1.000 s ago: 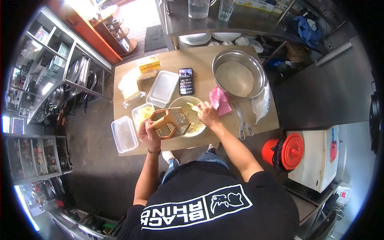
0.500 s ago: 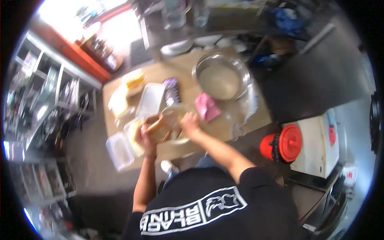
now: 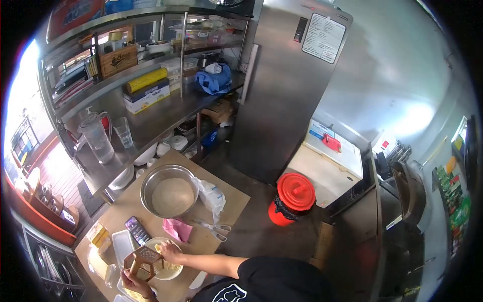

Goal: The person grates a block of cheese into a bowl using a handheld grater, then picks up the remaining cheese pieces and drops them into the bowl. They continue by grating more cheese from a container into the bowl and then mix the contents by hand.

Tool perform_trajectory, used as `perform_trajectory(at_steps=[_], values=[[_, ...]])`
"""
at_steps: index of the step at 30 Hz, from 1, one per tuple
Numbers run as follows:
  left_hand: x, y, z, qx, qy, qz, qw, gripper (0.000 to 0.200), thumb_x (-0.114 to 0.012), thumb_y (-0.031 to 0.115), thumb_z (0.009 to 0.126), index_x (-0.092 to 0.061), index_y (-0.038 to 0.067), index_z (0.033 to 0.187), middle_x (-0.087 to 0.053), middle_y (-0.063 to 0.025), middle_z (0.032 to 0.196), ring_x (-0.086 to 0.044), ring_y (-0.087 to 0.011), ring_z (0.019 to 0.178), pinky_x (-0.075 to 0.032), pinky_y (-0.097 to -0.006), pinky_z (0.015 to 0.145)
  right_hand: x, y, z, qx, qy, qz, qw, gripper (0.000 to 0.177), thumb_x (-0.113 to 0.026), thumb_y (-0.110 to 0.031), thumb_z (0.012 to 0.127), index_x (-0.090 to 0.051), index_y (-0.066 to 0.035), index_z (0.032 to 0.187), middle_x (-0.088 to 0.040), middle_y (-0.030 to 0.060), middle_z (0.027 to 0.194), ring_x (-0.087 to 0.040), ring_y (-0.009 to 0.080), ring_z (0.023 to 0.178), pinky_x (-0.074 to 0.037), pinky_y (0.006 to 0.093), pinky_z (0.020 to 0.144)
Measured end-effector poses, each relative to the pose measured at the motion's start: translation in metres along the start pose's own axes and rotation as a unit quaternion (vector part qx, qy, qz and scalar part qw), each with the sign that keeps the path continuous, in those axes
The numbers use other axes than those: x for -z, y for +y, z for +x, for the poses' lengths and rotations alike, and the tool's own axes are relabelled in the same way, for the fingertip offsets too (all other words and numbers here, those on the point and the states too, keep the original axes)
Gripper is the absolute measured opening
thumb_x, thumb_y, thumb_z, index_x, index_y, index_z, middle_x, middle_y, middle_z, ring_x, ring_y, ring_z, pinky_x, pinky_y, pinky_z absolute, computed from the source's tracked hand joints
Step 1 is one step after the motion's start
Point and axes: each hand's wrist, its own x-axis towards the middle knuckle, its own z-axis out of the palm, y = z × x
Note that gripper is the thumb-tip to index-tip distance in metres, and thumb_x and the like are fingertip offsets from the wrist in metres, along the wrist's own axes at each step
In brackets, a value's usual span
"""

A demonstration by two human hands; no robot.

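Note:
My left hand (image 3: 135,285) is closed around the handle end of a copper-coloured, many-sided grater (image 3: 144,260), which is tilted over a pale bowl (image 3: 179,272). My right hand (image 3: 171,252) grips a small yellow piece, apparently cheese (image 3: 158,247), at the grater's far side. Pale shreds lie in the bowl. Beside the grater are a white plastic tray (image 3: 121,242) and a phone (image 3: 137,231). Below my left hand, a container of yellow shreds (image 3: 132,294) shows in part.
On the table stand a large steel bowl (image 3: 144,194), a pink cloth or packet (image 3: 177,229), scissors (image 3: 218,233), a plastic bag (image 3: 211,200) and wrapped yellow blocks (image 3: 97,234). A steel shelf (image 3: 146,118), a fridge (image 3: 282,90) and a red lidded bin (image 3: 296,192) surround it.
My view has swung up and to the right, so the table now sits lower left and the fridge shows. Both hands stay at the grater and bowl.

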Motion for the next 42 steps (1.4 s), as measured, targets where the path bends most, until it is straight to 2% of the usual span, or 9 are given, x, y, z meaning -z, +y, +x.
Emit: perform_trajectory(at_steps=[3, 5, 12, 33, 36, 38, 40, 41, 42], values=[[-0.003, -0.001, -0.002, 0.000, 0.009, -0.005, 1.000, 0.031, -0.041, 0.020, 0.094, -0.046, 0.000, 0.071, -0.041, -0.0003, 0.063, -0.037, -0.0091, 0.058, -0.030, -0.0244, 0.053, -0.047, 0.035, 0.010, 0.025, 0.015, -0.010, 1.000, 0.024, -0.052, -0.012, 0.073, -0.058, 0.003, 0.091, -0.056, 0.0215, 0.100, -0.050, 0.0362, 0.102, -0.040, 0.0497, 0.087], [-0.001, -0.013, -0.008, 0.015, -0.001, -0.016, 1.000, 0.031, -0.041, 0.023, 0.095, -0.050, 0.000, 0.076, -0.048, -0.0020, 0.067, -0.044, -0.0101, 0.064, -0.037, -0.0248, 0.058, -0.016, 0.022, -0.003, 0.164, 0.045, -0.154, 0.973, 0.023, -0.052, -0.011, 0.072, -0.059, 0.002, 0.091, -0.056, 0.0204, 0.096, -0.051, 0.0347, 0.099, -0.039, 0.0495, 0.086], [-0.007, -0.017, -0.013, -0.007, 0.021, 0.048, 0.999, 0.027, -0.040, 0.020, 0.093, -0.049, 0.001, 0.075, -0.045, -0.0009, 0.066, -0.041, -0.0102, 0.062, -0.035, -0.0253, 0.057, 0.009, 0.002, -0.007, 0.070, -0.026, -0.037, 0.997, 0.025, -0.060, -0.013, 0.069, -0.058, 0.001, 0.090, -0.053, 0.0199, 0.094, -0.050, 0.0356, 0.095, -0.043, 0.0438, 0.085], [-0.001, 0.007, -0.030, -0.027, 0.020, 0.045, 0.998, 0.028, -0.039, 0.022, 0.088, -0.046, 0.000, 0.071, -0.044, -0.0040, 0.068, -0.041, -0.0153, 0.063, -0.036, -0.0293, 0.059, 0.027, -0.009, -0.005, 0.174, -0.095, -0.198, 0.960, 0.027, -0.047, -0.009, 0.079, -0.050, 0.002, 0.104, -0.050, 0.0185, 0.103, -0.049, 0.0319, 0.104, -0.043, 0.0400, 0.092], [0.011, -0.013, -0.029, -0.002, -0.002, 0.048, 0.999, 0.032, -0.041, 0.026, 0.091, -0.051, -0.001, 0.076, -0.050, -0.0057, 0.074, -0.046, -0.0167, 0.068, -0.040, -0.0295, 0.064, 0.003, 0.012, 0.007, 0.180, -0.188, -0.246, 0.934, 0.031, -0.048, -0.011, 0.079, -0.049, 0.002, 0.108, -0.050, 0.0164, 0.105, -0.048, 0.0303, 0.106, -0.039, 0.0396, 0.096], [0.006, -0.031, -0.028, -0.014, 0.024, 0.032, 0.999, 0.035, -0.042, 0.030, 0.091, -0.054, -0.002, 0.083, -0.053, -0.0065, 0.078, -0.049, -0.0176, 0.072, -0.042, -0.0301, 0.067, -0.012, 0.027, 0.001, 0.260, -0.041, -0.231, 0.937, 0.033, -0.050, -0.015, 0.077, -0.050, 0.000, 0.106, -0.052, 0.0120, 0.102, -0.048, 0.0280, 0.104, -0.035, 0.0387, 0.096], [0.008, -0.046, -0.039, 0.027, 0.076, -0.005, 0.997, 0.054, -0.046, 0.046, 0.090, -0.057, -0.004, 0.106, -0.059, -0.0085, 0.095, -0.055, -0.0204, 0.085, -0.046, -0.0333, 0.075, 0.032, 0.004, 0.016, 0.247, -0.115, -0.184, 0.944, 0.017, -0.055, -0.020, 0.069, -0.058, -0.004, 0.075, -0.059, 0.0109, 0.073, -0.058, 0.0288, 0.077, -0.047, 0.0381, 0.073], [0.015, -0.077, -0.044, 0.102, 0.066, -0.035, 0.992, 0.055, -0.044, 0.046, 0.091, -0.056, -0.004, 0.110, -0.058, -0.0091, 0.100, -0.056, -0.0196, 0.087, -0.048, -0.0338, 0.072, 0.027, 0.013, 0.018, 0.318, 0.034, -0.111, 0.941, 0.008, -0.057, -0.013, 0.065, -0.061, -0.009, 0.059, -0.062, 0.0127, 0.065, -0.063, 0.0244, 0.064, -0.050, 0.0359, 0.057], [0.020, -0.081, -0.042, 0.030, 0.023, -0.016, 0.999, 0.052, -0.045, 0.044, 0.091, -0.057, -0.003, 0.109, -0.059, -0.0102, 0.103, -0.056, -0.0179, 0.085, -0.048, -0.0318, 0.070, 0.017, 0.017, 0.027, 0.283, -0.009, -0.190, 0.940, 0.007, -0.057, -0.013, 0.066, -0.063, -0.009, 0.065, -0.063, 0.0113, 0.067, -0.063, 0.0231, 0.067, -0.050, 0.0355, 0.058]])
